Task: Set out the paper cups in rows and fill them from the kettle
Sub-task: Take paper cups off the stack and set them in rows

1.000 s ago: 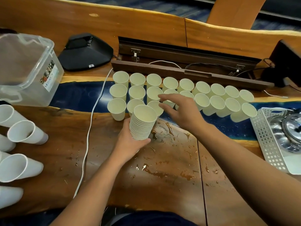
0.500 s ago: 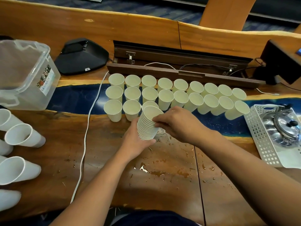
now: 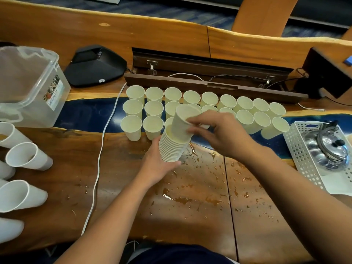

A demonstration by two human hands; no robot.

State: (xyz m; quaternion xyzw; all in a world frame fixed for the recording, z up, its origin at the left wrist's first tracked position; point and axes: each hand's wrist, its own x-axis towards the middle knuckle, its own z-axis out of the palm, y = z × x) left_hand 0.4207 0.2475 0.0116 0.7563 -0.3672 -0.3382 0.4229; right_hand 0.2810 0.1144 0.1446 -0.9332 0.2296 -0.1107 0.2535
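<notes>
My left hand (image 3: 155, 164) grips a nested stack of paper cups (image 3: 170, 148) just above the wet table. My right hand (image 3: 219, 131) pinches the rim of a single paper cup (image 3: 181, 123), lifted partly out of the stack's top and tilted left. Behind them stand three rows of upright empty cups (image 3: 191, 97); the front row shows two cups at the left, a third half hidden behind the stack, and more beyond my right hand. The steel kettle (image 3: 326, 149) sits in a white perforated tray (image 3: 299, 147) at the right.
A clear plastic bin (image 3: 28, 86) stands at the left with several larger white cups (image 3: 26, 157) lying on their sides below it. A white cable (image 3: 100, 155) crosses the table. Water drops (image 3: 190, 197) are spilled on the near wood. A black device (image 3: 95, 66) sits at the back.
My right hand came back from the rows to the stack, pinched the top cup's rim and has drawn that cup up out of the stack. The left hand keeps holding the stack.
</notes>
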